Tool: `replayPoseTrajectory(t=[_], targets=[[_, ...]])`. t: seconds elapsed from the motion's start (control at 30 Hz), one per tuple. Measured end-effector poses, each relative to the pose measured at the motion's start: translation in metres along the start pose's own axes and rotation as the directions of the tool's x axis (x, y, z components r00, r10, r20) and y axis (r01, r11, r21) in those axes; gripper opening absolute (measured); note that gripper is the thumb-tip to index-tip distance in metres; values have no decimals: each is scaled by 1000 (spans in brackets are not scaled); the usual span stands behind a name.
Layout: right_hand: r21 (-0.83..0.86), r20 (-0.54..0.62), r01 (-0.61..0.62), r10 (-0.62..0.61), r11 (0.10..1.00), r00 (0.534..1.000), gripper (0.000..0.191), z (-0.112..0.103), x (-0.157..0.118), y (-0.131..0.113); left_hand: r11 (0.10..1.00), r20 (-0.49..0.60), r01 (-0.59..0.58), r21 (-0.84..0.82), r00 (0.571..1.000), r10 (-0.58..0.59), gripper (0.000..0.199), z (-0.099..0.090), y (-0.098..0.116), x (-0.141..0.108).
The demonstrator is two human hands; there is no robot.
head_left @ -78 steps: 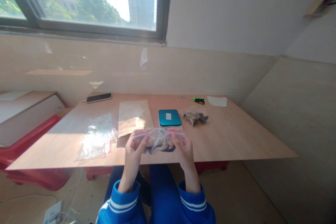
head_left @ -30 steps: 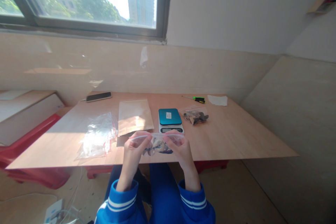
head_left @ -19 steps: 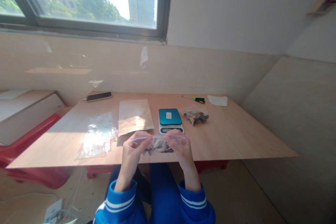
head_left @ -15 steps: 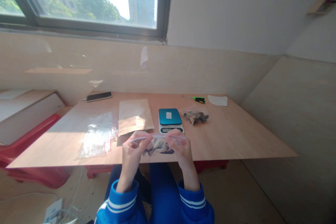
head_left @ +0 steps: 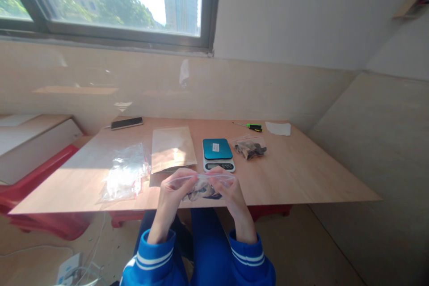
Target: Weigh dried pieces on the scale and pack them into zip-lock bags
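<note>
A clear zip bag with dark and pale pieces inside hangs at the table's front edge, between my two hands. My left hand pinches its top strip on the left, and my right hand pinches the same strip on the right, thumbs on the near side. Just beyond the hands stands a small scale with a blue-green plate and nothing but a white label on it. A second filled zip bag lies right of the scale.
Brown paper envelopes lie left of the scale, with clear plastic bags further left. Along the back are a phone, screwdrivers and a white paper piece. Red stools stand below the tabletop.
Both hands have moved closer together along the bag's top strip, my right hand shifting left and my left hand slightly right. The bag remains held between them.
</note>
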State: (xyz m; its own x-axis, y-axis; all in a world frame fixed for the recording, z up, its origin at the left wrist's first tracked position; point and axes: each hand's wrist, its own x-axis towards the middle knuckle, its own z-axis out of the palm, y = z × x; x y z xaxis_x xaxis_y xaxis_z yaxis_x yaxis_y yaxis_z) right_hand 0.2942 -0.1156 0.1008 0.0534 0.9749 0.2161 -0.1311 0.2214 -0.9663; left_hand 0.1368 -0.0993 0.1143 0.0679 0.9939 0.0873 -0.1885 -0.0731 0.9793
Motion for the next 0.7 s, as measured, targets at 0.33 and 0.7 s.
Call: replayPoseTrajectory(t=[0.33,0.7], targets=[[-44,-65,65,-68,997,996,18,4,1,5,995,1,-82,59,997,82,18,1,2,-1],[-52,-101,90,-95,995,990,16,8,1,0,986,34,-140,93,990,137,16,-2,-3,0]])
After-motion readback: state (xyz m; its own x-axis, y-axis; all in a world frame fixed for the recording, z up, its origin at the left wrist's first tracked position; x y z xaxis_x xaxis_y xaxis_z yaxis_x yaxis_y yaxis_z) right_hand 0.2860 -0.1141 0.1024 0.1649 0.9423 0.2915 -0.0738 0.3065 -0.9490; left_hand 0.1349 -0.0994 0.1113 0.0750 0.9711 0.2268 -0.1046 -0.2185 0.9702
